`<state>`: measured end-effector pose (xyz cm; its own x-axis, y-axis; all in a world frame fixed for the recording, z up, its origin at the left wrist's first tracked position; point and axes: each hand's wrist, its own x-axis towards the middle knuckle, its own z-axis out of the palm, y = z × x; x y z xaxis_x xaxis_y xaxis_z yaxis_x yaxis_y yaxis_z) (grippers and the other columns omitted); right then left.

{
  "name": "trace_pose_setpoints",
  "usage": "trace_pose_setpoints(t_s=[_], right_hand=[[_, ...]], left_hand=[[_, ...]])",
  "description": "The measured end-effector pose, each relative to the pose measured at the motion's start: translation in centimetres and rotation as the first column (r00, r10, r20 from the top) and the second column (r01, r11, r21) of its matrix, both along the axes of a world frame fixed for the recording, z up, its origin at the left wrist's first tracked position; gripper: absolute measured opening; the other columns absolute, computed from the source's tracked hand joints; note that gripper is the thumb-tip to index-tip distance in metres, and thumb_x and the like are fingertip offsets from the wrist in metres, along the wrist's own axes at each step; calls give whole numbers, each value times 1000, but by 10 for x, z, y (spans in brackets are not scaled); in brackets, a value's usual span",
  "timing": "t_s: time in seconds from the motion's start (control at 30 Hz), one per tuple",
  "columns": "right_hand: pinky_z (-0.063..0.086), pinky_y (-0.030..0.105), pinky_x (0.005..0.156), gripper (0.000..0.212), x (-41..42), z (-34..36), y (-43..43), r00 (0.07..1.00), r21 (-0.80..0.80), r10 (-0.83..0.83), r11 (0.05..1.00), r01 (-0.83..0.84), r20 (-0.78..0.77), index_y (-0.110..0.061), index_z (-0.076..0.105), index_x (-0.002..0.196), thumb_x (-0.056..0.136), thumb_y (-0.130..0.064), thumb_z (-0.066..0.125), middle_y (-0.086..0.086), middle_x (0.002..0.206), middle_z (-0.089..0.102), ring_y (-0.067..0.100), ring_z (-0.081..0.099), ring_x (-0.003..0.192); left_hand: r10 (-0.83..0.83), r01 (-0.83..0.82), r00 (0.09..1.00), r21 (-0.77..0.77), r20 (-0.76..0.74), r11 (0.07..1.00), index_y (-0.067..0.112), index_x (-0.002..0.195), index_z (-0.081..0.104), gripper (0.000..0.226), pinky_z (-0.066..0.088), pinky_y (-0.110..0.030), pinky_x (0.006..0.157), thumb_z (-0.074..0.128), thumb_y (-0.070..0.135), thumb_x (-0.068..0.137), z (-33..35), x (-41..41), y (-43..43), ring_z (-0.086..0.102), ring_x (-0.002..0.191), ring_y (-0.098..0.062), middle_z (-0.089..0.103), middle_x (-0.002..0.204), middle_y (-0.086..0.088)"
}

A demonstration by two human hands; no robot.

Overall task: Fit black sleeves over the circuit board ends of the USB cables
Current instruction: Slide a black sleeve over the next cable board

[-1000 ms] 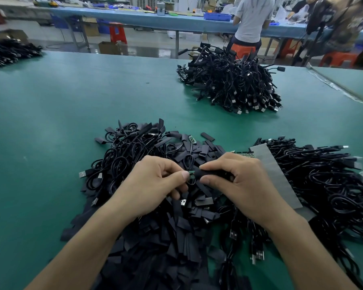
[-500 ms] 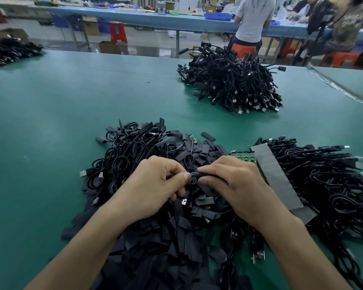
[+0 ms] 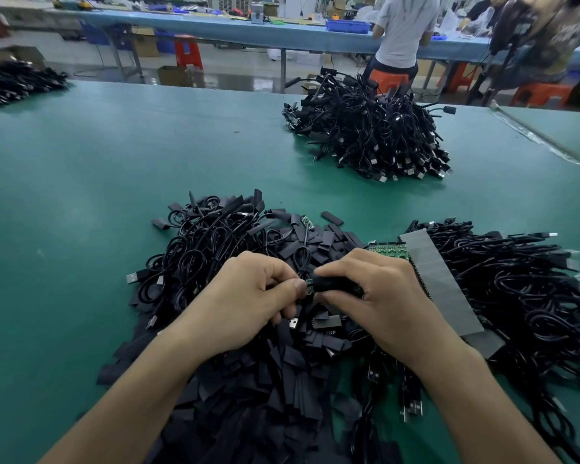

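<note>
In the head view, my left grip (image 3: 248,303) is curled, its thumb tip and forefinger pinching the circuit board end (image 3: 309,285) of a cable (the cord itself is lost under my fingers). The end shows as a small green sliver just between my two thumbs. My right grip (image 3: 379,296) pinches a black sleeve (image 3: 330,285) between thumb and forefinger, and the sleeve's mouth touches the green end. How far the board sits inside it, I cannot tell. Both are held just above the heap of loose sleeves (image 3: 265,396) on the green tabletop (image 3: 98,182).

A second ago a longer stretch of sleeve lay bare between my hands and hardly any green showed. Half a second ago the green sliver had appeared, and now it sits in much the same spot, while my right fingers cover more of the sleeve. My right grip has drawn a little towards me, so more of the green board panel (image 3: 389,251) shows behind its knuckles than before.

Tangled cables (image 3: 195,256) lie beyond my left grip. Another cable pile (image 3: 516,296) sits to the right with a grey strip (image 3: 439,283) lying on it, and a third pile (image 3: 372,135) is well apart across the tabletop. None of these has shifted.
</note>
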<state>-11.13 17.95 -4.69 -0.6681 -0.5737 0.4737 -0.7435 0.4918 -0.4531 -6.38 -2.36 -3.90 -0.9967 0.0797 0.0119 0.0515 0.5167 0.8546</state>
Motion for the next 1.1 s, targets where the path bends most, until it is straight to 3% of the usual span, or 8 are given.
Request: trace_pose_setpoints(t_s=[0.23,0.9,1.1], right_hand=[[55,29,71,23,0,-3,-3,999,-155,29,988,-23,35,-15,79,100,78,-15,82,-5,86,73,5,68,81],[56,34,73,24,-2,-9,-4,997,-91,73,993,-72,11,-16,76,105,82,-14,77,-5,89,69,10,66,83],[51,17,74,32,3,-5,-9,998,-199,-43,979,50,37,-20,76,107,76,-18,84,-8,90,71,2,65,83]], left_hand=[[-2,2,1000,54,7,999,33,78,70,19,44,-12,51,64,25,94,2,1,-1,61,52,-2,71,63,6],[1,-3,999,39,48,999,18,77,72,18,47,-15,51,65,19,94,4,2,4,62,51,-4,71,62,3],[27,-35,998,141,58,989,14,81,72,19,47,-16,50,61,16,96,6,3,5,63,53,-6,72,64,0]])
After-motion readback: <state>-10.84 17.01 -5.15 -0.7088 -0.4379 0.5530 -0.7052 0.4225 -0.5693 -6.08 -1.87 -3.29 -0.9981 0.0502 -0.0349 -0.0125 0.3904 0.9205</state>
